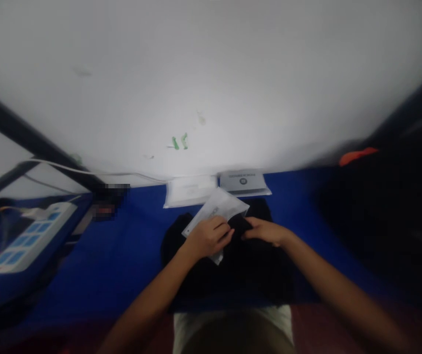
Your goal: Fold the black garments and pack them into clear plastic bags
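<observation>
My left hand (211, 237) is closed on a pale plastic bag (216, 206), held tilted near its open edge. A black cloth piece (238, 225) lies partly at the bag's mouth, and my right hand (266, 231) pinches its right side. Both hands are close together above a heap of black cloth (258, 275). How far the cloth reaches into the bag is hidden by my left fingers. Behind the hands lie a white flat packet (190, 191) and a grey packet (243, 182) with dark printing.
A power strip (32, 238) with blue sockets sits at the left, and a white cable (96, 173) runs along the wall. The table cover (122, 265) is blue. A large dark mass fills the right side, with an orange item (358, 156) at its edge.
</observation>
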Action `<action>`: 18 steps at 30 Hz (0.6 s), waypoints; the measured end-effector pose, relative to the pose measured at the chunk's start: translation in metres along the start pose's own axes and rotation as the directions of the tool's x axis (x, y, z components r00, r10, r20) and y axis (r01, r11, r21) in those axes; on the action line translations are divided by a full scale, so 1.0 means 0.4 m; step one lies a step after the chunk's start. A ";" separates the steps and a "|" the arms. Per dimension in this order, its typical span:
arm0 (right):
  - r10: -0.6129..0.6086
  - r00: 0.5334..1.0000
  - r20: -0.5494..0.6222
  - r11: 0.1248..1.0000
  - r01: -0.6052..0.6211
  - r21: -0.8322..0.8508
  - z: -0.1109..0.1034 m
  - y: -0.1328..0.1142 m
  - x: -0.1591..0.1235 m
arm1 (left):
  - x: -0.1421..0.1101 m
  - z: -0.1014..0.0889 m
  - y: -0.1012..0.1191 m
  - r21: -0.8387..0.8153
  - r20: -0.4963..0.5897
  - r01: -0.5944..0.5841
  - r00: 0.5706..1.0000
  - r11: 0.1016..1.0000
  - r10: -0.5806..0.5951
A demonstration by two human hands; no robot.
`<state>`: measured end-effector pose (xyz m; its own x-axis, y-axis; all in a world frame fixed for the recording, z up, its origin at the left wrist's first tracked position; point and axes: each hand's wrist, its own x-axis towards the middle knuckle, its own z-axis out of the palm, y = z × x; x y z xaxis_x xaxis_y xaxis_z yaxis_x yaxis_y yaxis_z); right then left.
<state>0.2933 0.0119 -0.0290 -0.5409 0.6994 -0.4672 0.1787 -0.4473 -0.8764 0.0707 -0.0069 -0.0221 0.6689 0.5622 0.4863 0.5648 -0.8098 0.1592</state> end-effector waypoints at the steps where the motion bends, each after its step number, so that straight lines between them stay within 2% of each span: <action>1: -0.027 0.999 -0.030 0.999 0.028 0.038 0.001 -0.001 0.003 | 0.001 0.000 -0.002 -0.014 0.036 0.030 0.999 0.999 -0.029; 3: -0.075 0.990 -0.121 0.989 0.090 0.119 -0.001 -0.004 0.011 | 0.004 -0.003 -0.005 -0.037 0.145 0.128 0.982 0.991 -0.121; 6: -0.104 0.970 -0.221 0.968 0.149 0.201 -0.006 -0.006 0.022 | 0.008 -0.011 -0.006 -0.005 0.336 0.298 0.899 0.955 -0.279; 8: -0.108 0.962 -0.249 0.953 0.171 0.250 -0.007 -0.007 0.028 | 0.011 -0.019 0.000 0.052 0.423 0.340 0.844 0.939 -0.329; 10: -0.107 0.956 -0.273 0.933 0.191 0.305 -0.003 -0.007 0.031 | 0.014 -0.029 0.012 0.096 0.473 0.322 0.818 0.942 -0.328; 14: -0.084 0.944 -0.318 0.874 0.223 0.432 0.006 -0.006 0.035 | 0.019 -0.049 0.038 0.134 0.509 0.257 0.811 0.957 -0.289; 18: -0.112 0.948 -0.297 0.792 0.266 0.550 0.002 0.003 0.042 | 0.020 -0.060 0.048 0.101 0.480 0.230 0.841 0.968 -0.250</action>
<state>0.2839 0.0226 -0.0379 -0.2887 0.8788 -0.3800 -0.4545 -0.4751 -0.7534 0.0753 -0.0220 0.0055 0.6535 0.7557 -0.0435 0.7493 -0.6376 0.1789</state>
